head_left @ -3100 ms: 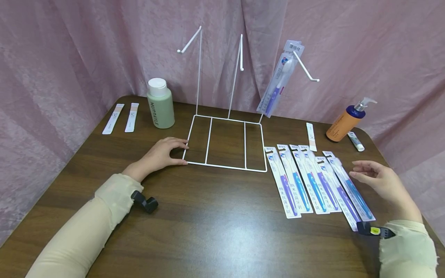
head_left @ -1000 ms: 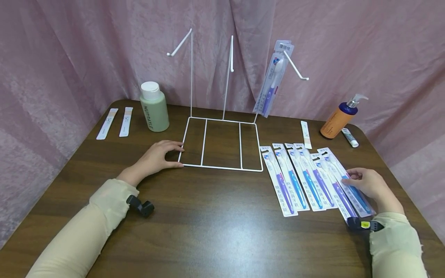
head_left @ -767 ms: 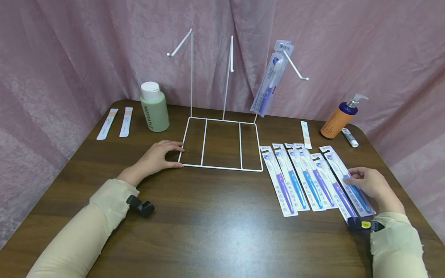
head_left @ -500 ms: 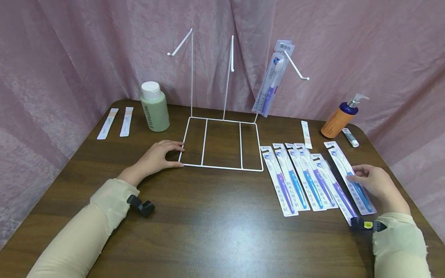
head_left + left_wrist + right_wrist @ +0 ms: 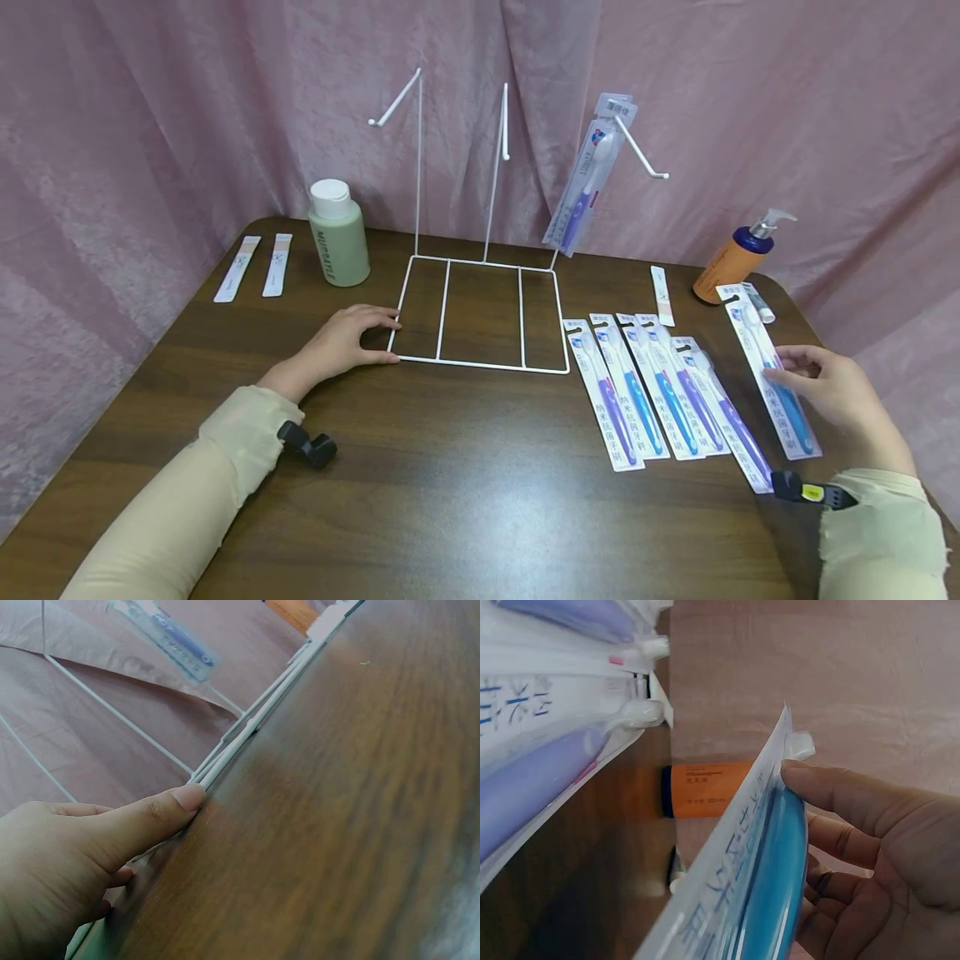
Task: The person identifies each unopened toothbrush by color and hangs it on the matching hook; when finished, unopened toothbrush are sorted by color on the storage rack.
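Note:
My right hand (image 5: pixel 840 383) pinches the edge of a packaged toothbrush (image 5: pixel 776 877) with a blue handle, thumb on the front of the pack. The pack is raised at a tilt in the right wrist view. My left hand (image 5: pixel 341 337) holds the front left corner of a white wire display rack (image 5: pixel 480 364), its thumb (image 5: pixel 187 796) against the front wire. The rack has three hooked arms; packaged toothbrushes (image 5: pixel 588 179) hang on the right one. Several more packaged toothbrushes (image 5: pixel 603 396), purple and blue, lie in an overlapping row right of the rack.
A green bottle (image 5: pixel 339 242) with a white cap stands at the back left beside two white sachets (image 5: pixel 237 268). At the back right are an orange pump bottle (image 5: pixel 727 267), a small tube (image 5: pixel 761 304) and another sachet (image 5: pixel 662 296). A pink curtain (image 5: pixel 225 108) hangs behind.
My right hand has come down to the rightmost blue toothbrush pack, gripped it, and drawn it away from the row, to the right and back. My left hand stays at the rack's corner.

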Demonstrator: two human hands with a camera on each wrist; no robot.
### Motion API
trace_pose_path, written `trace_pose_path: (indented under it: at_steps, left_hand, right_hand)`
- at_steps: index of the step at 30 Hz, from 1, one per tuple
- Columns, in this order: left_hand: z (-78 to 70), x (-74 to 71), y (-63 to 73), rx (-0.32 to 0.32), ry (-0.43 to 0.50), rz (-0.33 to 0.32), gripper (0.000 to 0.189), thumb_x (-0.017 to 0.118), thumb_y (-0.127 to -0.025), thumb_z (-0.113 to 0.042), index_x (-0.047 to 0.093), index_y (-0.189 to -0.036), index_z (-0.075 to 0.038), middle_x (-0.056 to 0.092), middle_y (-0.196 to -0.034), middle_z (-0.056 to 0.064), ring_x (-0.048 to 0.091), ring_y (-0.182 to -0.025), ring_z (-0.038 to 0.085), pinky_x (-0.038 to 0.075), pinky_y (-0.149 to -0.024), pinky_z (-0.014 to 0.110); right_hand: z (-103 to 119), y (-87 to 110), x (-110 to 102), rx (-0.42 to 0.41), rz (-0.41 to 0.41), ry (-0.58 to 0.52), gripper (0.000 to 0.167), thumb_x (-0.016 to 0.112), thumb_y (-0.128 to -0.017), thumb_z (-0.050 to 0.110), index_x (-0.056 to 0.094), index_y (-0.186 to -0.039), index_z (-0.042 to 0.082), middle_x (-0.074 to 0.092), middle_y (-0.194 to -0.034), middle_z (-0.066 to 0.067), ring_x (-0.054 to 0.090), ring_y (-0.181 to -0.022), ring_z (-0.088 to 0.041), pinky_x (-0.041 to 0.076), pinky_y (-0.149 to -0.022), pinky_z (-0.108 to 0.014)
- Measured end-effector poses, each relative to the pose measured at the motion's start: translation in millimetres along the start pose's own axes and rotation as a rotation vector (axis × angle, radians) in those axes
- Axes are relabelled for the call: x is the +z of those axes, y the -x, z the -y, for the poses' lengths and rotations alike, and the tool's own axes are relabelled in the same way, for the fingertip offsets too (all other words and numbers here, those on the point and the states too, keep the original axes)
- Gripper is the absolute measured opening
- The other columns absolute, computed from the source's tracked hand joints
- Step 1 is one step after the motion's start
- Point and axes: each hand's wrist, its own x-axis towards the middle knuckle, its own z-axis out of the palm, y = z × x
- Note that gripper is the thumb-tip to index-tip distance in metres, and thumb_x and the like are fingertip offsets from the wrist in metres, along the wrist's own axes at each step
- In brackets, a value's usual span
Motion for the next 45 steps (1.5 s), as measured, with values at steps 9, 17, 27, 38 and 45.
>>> trace_pose_path:
  at_steps: [9, 17, 27, 38, 45]
  left_hand:
    - [0.9, 0.4, -1.0, -0.006, 0.004, 0.000, 0.053, 0.081, -0.075, -0.036, 0.066, -0.119, -0.010, 0.054, -0.141, 0.010, 0.044, -0.133, 0.034, 0.029, -0.111, 0.058]
    - [0.1, 0.0, -0.8, -0.006, 0.003, 0.005, 0.054, 0.080, -0.076, -0.036, 0.066, -0.120, -0.010, 0.054, -0.141, 0.010, 0.043, -0.134, 0.034, 0.028, -0.111, 0.059]
    - [1.3, -0.7, 0.5, -0.013, 0.004, 0.019, 0.054, 0.080, -0.077, -0.036, 0.065, -0.121, -0.009, 0.053, -0.142, 0.011, 0.042, -0.134, 0.035, 0.028, -0.111, 0.059]
    - [2.1, 0.1, 0.1, -0.010, -0.007, 0.017, 0.054, 0.080, -0.076, -0.036, 0.065, -0.121, -0.009, 0.053, -0.142, 0.012, 0.043, -0.133, 0.035, 0.029, -0.111, 0.059]
    - [2.1, 0.9, 0.2, -0.004, -0.003, 0.013, 0.054, 0.080, -0.076, -0.036, 0.066, -0.120, -0.009, 0.053, -0.141, 0.012, 0.044, -0.133, 0.035, 0.029, -0.110, 0.060]
  right_hand:
    - [21.3, 0.0, -18.6, -0.019, -0.041, 0.031, 0.052, 0.063, -0.093, 0.033, 0.054, -0.122, -0.008, 0.062, -0.092, -0.019, 0.047, -0.065, -0.002, 0.040, -0.052, -0.020]
    - [41.6, -3.2, -38.3, -0.085, -0.108, 0.010, 0.046, 0.068, -0.089, 0.027, 0.058, -0.119, -0.007, 0.050, -0.075, 0.030, 0.043, -0.065, 0.010, 0.039, -0.053, -0.015]
    - [74.8, -6.0, -49.6, -0.104, -0.137, -0.055, 0.050, 0.070, -0.088, 0.032, 0.058, -0.122, -0.002, 0.047, -0.075, 0.037, 0.047, -0.069, 0.012, 0.042, -0.056, -0.011]
    - [118.5, -10.4, -55.8, -0.189, -0.201, -0.070, 0.047, 0.071, -0.087, 0.028, 0.059, -0.122, -0.001, 0.047, -0.075, 0.039, 0.047, -0.069, 0.014, 0.040, -0.059, -0.004]
    - [143.1, -13.0, -46.9, -0.246, -0.264, -0.128, 0.044, 0.073, -0.086, 0.026, 0.060, -0.121, 0.002, 0.049, -0.078, 0.038, 0.049, -0.071, 0.017, 0.039, -0.062, -0.001]
